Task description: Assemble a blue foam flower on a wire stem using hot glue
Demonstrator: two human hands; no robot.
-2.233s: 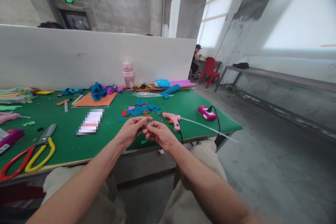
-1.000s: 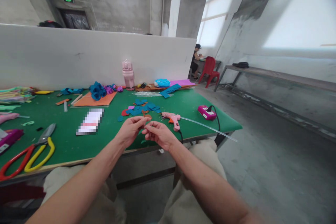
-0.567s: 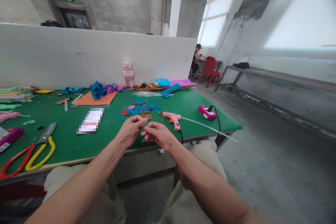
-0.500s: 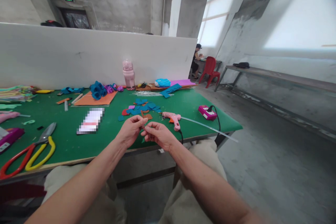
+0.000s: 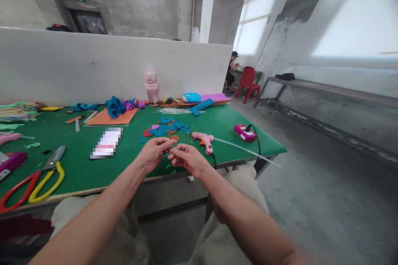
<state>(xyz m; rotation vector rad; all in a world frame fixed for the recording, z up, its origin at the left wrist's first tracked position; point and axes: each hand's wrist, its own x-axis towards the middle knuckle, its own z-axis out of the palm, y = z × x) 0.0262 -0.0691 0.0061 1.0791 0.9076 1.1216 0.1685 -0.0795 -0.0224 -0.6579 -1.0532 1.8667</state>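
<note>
Over near edge of green felt-topped table (image 5: 217, 122): left hand (image 5: 152, 154) and right hand (image 5: 188, 158) together, fingertips pinched on thin stem, too small to identify. Brown foam piece gone from between them since earlier; hands barely shifted.

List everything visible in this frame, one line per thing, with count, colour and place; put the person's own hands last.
table: one, green top, across the left and middle.
glue gun: one, pink, on the table just beyond the right hand.
foam cut-outs: a heap, mostly blue, mid-table.
foam flowers: a cluster, blue, at the far edge by the white partition.
orange sheet: one, beneath the flowers.
bottle: one, pink, upright by the partition.
shears: one pair, red and yellow handles, near left edge.
pink box: one, near the table's right end, cable attached.
red chair: one, far back, beside a seated person.
left hand: fingertips pinched on something too small to tell.
right hand: fingertips meeting the left's.
</note>
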